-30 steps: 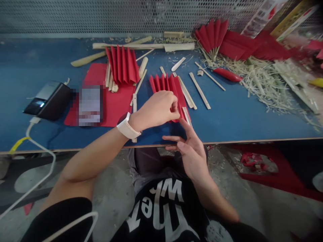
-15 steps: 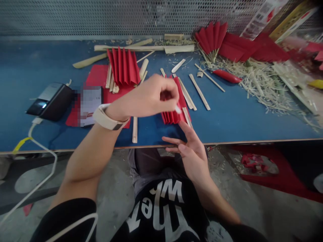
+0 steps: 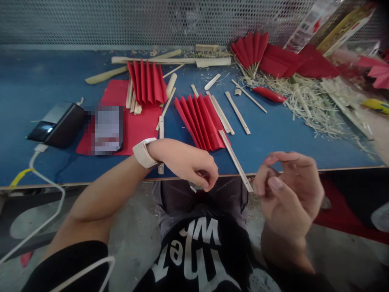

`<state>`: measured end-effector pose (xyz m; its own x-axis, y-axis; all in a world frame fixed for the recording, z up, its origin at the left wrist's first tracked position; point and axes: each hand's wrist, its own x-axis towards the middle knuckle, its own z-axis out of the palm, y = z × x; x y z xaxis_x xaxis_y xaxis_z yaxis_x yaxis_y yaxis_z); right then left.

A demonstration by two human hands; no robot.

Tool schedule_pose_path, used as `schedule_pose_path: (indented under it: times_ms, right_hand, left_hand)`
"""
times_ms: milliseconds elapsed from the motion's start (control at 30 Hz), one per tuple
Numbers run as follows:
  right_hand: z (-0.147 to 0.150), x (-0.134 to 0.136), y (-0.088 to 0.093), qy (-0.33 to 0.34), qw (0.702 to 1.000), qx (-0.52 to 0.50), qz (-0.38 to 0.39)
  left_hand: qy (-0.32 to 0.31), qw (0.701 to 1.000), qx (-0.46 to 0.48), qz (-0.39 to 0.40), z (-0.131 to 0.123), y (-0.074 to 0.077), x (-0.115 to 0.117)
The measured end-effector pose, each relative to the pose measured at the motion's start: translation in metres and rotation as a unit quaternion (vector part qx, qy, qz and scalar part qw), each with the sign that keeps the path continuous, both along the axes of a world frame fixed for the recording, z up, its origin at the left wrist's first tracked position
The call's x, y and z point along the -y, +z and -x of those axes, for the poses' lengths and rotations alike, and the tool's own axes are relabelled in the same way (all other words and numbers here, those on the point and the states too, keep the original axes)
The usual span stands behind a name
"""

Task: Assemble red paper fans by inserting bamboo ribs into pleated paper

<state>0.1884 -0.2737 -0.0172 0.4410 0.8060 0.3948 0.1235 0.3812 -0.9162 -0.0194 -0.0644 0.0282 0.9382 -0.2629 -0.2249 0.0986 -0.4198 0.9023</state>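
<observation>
My left hand [image 3: 188, 165], with a light watch strap on its wrist, is curled closed at the table's front edge. A small white piece [image 3: 193, 188] pokes out under its fingers; most of it is hidden. Just beyond lies a pleated red paper [image 3: 200, 121], spread on the blue table. My right hand [image 3: 290, 194] hovers at the edge farther right, palm up, fingers loosely bent and apart, with nothing visible in it. Between the hands, a thin pale wooden strip [image 3: 236, 162] rests against the red paper and juts over the edge.
Another pleated red paper [image 3: 148, 83] lies on sticks and a flat red sheet [image 3: 142, 125]. A phone [image 3: 107, 129] and a black device [image 3: 57, 123] with a white cable stand left. Toward the back right are a red-handled tool [image 3: 269, 94], shavings [image 3: 313, 109] and a red fan [image 3: 251, 50].
My left hand has moved down toward me, off the pleated paper, which now shows in full. My right hand has moved away to the right, its fingers more bent.
</observation>
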Motion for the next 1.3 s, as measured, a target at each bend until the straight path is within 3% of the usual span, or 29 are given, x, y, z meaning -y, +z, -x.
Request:
schedule_pose_path:
  times_ms: [67,133,233,367,433,467,533,600,700,800,867,1033,1233,1300]
  right_hand:
    - [-0.018,-0.016,0.013,-0.017,0.995,0.096,0.013]
    - [-0.037,-0.041,0.021,-0.027,0.970,0.232,0.063]
    - [-0.060,-0.092,0.023,-0.010,0.905,0.405,0.132]
    - [-0.067,-0.158,0.022,0.084,0.808,0.522,0.257]
    - [-0.064,-0.183,0.026,0.104,0.783,0.551,0.268]
    - [-0.062,-0.194,0.029,0.110,0.770,0.565,0.275]
    - [-0.060,-0.211,0.036,0.122,0.741,0.591,0.295]
    - [-0.060,-0.223,0.040,0.126,0.721,0.606,0.310]
    - [-0.064,-0.236,0.033,0.126,0.741,0.583,0.309]
    - [-0.073,-0.243,0.014,0.106,0.798,0.526,0.276]
    - [-0.079,-0.246,0.003,0.090,0.820,0.506,0.253]
    - [-0.086,-0.247,-0.006,0.075,0.822,0.518,0.225]
    - [-0.084,-0.242,0.000,0.060,0.826,0.514,0.225]
    - [-0.083,-0.243,0.005,0.049,0.840,0.496,0.214]
  left_hand:
    - [0.003,1.000,0.022,0.012,0.000,0.004,-0.002]
    - [0.021,0.999,0.044,0.019,0.001,0.010,-0.005]
    - [0.071,0.995,0.070,0.020,0.003,0.018,-0.009]
    - [0.101,0.990,0.093,0.011,0.006,0.016,-0.008]
    - [0.139,0.976,0.147,-0.081,0.004,0.008,-0.005]
    - [0.173,0.954,0.185,-0.161,0.003,0.002,-0.003]
    - [0.247,0.872,0.240,-0.348,0.000,-0.011,-0.001]
    - [0.285,0.801,0.253,-0.461,-0.003,-0.024,0.000]
    - [0.296,0.777,0.252,-0.496,-0.007,-0.039,-0.001]
    - [0.297,0.788,0.232,-0.487,-0.010,-0.048,-0.001]
    - [0.295,0.802,0.216,-0.472,-0.012,-0.051,0.000]
    - [0.295,0.817,0.204,-0.452,-0.014,-0.052,0.000]
    - [0.301,0.832,0.183,-0.428,-0.016,-0.051,0.002]
    - [0.309,0.831,0.191,-0.421,-0.016,-0.052,0.000]
